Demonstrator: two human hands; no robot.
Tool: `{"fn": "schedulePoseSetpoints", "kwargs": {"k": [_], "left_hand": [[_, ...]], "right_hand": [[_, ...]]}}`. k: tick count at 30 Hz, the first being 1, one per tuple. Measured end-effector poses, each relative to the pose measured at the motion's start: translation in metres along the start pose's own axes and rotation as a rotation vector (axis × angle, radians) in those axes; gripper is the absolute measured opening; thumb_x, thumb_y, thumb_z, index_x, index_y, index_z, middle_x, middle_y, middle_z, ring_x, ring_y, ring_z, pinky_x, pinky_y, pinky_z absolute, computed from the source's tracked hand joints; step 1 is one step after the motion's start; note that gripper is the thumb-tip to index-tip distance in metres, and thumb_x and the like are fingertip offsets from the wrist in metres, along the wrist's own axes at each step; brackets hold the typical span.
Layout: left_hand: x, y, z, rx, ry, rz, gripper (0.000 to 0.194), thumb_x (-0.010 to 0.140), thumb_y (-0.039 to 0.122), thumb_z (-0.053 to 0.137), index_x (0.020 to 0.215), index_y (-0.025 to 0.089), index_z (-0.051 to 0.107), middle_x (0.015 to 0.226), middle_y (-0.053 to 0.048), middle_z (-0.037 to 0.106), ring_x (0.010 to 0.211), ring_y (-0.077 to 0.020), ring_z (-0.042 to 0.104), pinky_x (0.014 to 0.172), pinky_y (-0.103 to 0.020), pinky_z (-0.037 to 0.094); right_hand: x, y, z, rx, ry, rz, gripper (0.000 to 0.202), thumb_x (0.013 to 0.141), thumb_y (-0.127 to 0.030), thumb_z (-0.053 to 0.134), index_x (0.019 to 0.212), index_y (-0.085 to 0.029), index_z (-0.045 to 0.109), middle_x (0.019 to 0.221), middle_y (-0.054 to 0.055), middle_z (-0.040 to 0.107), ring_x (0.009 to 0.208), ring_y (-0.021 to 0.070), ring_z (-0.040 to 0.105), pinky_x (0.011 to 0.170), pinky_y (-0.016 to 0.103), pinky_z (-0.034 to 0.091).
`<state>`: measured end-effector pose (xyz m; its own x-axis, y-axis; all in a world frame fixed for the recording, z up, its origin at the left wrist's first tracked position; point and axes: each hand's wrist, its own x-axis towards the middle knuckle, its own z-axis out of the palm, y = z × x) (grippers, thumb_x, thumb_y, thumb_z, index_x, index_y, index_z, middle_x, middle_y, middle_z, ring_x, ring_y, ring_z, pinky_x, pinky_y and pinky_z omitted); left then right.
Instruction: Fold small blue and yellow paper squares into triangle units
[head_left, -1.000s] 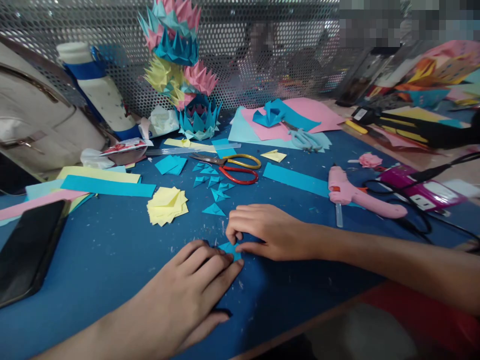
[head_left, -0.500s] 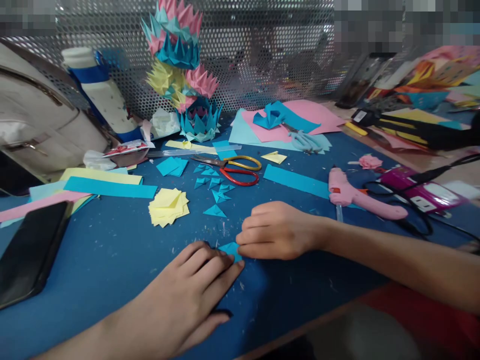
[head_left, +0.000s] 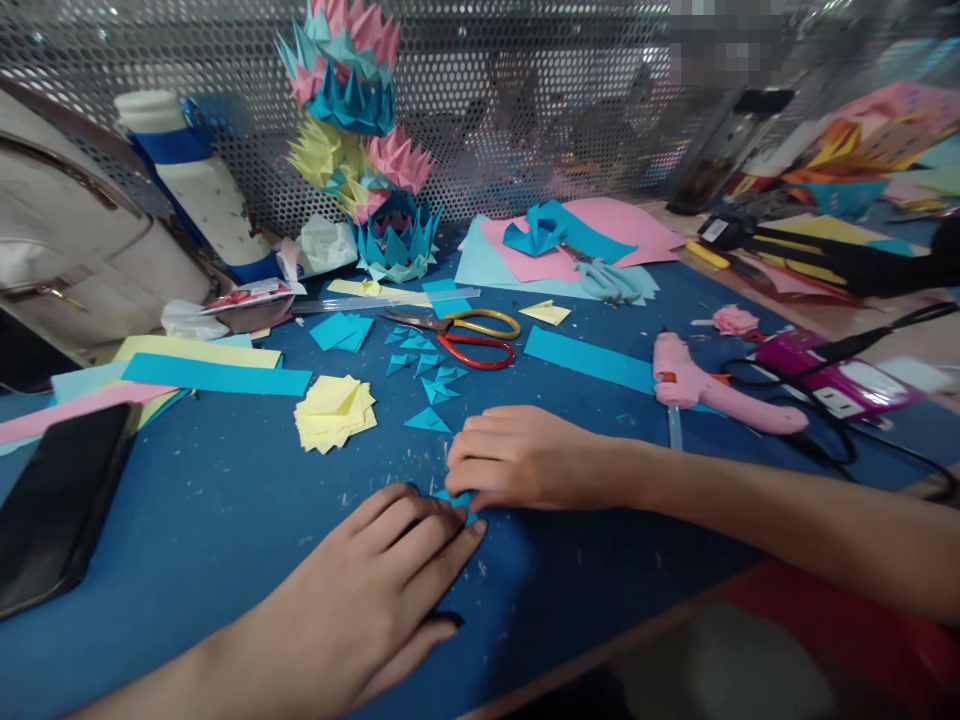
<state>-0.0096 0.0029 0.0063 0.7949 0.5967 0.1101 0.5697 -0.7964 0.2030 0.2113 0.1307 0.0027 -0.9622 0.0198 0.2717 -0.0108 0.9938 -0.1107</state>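
Note:
Between my two hands lies a small piece of blue paper [head_left: 459, 500], folded and mostly covered by fingers. My left hand [head_left: 397, 565] rests flat on the table, its fingertips pressing the near side of the paper and its thumb apart. Curled over the paper's far right side, my right hand [head_left: 521, 455] has its fingers closed and pinches the edge. Several small folded blue triangles [head_left: 429, 420] lie just beyond. A stack of yellow paper squares [head_left: 335, 415] is left of them, with some blue squares [head_left: 342, 332] behind.
Scissors [head_left: 491, 350] with red and yellow handles lie past the triangles. A pink glue gun [head_left: 686, 375] rests on a blue strip [head_left: 585, 357] at right, its cord trailing. A phone [head_left: 64, 500] and paper strips [head_left: 217, 375] are left. A paper-point tower [head_left: 352, 100] stands behind.
My right hand has moved slightly left over the folded blue paper, covering more of it. My left hand has stayed in place on the paper.

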Motion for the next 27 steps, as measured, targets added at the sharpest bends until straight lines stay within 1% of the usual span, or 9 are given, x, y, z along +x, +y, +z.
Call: {"fn": "schedulePoseSetpoints", "kwargs": {"k": [3,6,9,11,18,20,23,25,27], "left_hand": [[-0.001,0.0,0.0,0.012,-0.005,0.0,0.052,0.104,0.036,0.046,0.148,0.009,0.041,0.127,-0.014,0.059,0.116,-0.03,0.054,0.104,-0.048,0.043],[-0.001,0.0,0.0,0.025,0.002,-0.01,0.054,0.104,0.038,0.046,0.149,0.009,0.04,0.129,-0.015,0.058,0.116,-0.0309,0.054,0.103,-0.048,0.045],[0.0,0.0,0.0,0.043,0.009,-0.01,0.056,0.104,0.04,0.044,0.151,0.01,0.037,0.135,-0.014,0.056,0.119,-0.03,0.052,0.106,-0.047,0.043],[0.0,0.001,0.0,0.039,0.005,-0.014,0.056,0.105,0.041,0.043,0.151,0.011,0.037,0.136,-0.013,0.056,0.12,-0.0294,0.052,0.108,-0.047,0.042],[0.002,0.001,-0.001,-0.003,-0.002,-0.011,0.054,0.104,0.04,0.044,0.146,0.007,0.042,0.122,-0.015,0.06,0.114,-0.0299,0.056,0.104,-0.048,0.046],[0.002,0.0,-0.001,0.01,0.0,0.002,0.051,0.106,0.037,0.04,0.146,0.006,0.043,0.121,-0.015,0.061,0.113,-0.0294,0.056,0.104,-0.048,0.046],[0.001,0.0,0.001,0.023,0.016,-0.011,0.047,0.106,0.034,0.038,0.145,0.008,0.044,0.121,-0.015,0.058,0.111,-0.0298,0.055,0.101,-0.048,0.048],[0.0,0.001,0.002,0.026,0.028,-0.034,0.046,0.105,0.034,0.04,0.144,0.011,0.045,0.117,-0.015,0.056,0.107,-0.0299,0.054,0.094,-0.047,0.05],[0.0,0.001,0.002,0.049,0.034,-0.061,0.045,0.105,0.036,0.04,0.144,0.014,0.047,0.106,-0.012,0.055,0.095,-0.0277,0.054,0.082,-0.042,0.052]], "right_hand": [[-0.003,-0.001,-0.003,0.09,0.041,0.033,0.032,0.107,-0.037,0.039,0.097,-0.021,0.064,0.099,0.002,0.066,0.083,0.0139,0.051,0.073,0.029,0.035],[-0.008,0.0,-0.006,0.091,0.075,0.003,0.035,0.107,-0.035,0.04,0.09,-0.022,0.066,0.092,0.0,0.065,0.076,0.0133,0.047,0.069,0.03,0.032],[-0.012,0.005,-0.008,0.087,0.046,-0.047,0.035,0.106,-0.04,0.041,0.095,-0.023,0.07,0.088,0.0,0.064,0.074,0.0135,0.046,0.066,0.031,0.029],[-0.013,0.009,-0.009,0.091,0.024,-0.039,0.034,0.105,-0.044,0.042,0.1,-0.025,0.071,0.085,0.0,0.062,0.073,0.014,0.045,0.065,0.031,0.028],[-0.012,0.01,-0.01,0.138,-0.005,-0.006,0.035,0.106,-0.04,0.041,0.103,-0.022,0.071,0.083,0.002,0.061,0.074,0.0155,0.045,0.067,0.03,0.032],[-0.01,0.007,-0.008,0.191,0.018,0.024,0.036,0.106,-0.038,0.04,0.099,-0.02,0.071,0.086,0.004,0.063,0.077,0.0155,0.048,0.07,0.029,0.034],[-0.007,0.002,-0.004,0.276,0.103,0.099,0.034,0.106,-0.035,0.042,0.092,-0.018,0.069,0.089,0.004,0.066,0.081,0.0144,0.052,0.075,0.027,0.038],[-0.005,-0.002,-0.002,0.275,0.135,0.174,0.027,0.104,-0.032,0.048,0.093,-0.018,0.068,0.09,0.003,0.066,0.084,0.0142,0.052,0.077,0.026,0.039],[-0.003,-0.004,0.0,0.264,0.111,0.249,0.021,0.101,-0.034,0.054,0.097,-0.017,0.067,0.092,0.003,0.065,0.087,0.0151,0.052,0.078,0.026,0.04]]}}
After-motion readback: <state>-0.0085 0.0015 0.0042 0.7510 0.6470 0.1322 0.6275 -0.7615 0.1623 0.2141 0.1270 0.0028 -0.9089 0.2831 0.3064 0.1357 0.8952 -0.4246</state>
